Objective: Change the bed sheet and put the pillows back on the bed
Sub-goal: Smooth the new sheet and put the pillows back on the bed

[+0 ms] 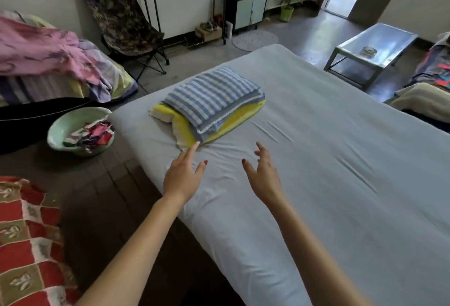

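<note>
Empty hand (181, 177) (left) near pillows (209, 103)

No legible text, label, brand, number or sign appears in the head view.

Both arms outstretched, left grip (182, 176) and right grip (264, 176) seemingly empty, fingers spread
</note>
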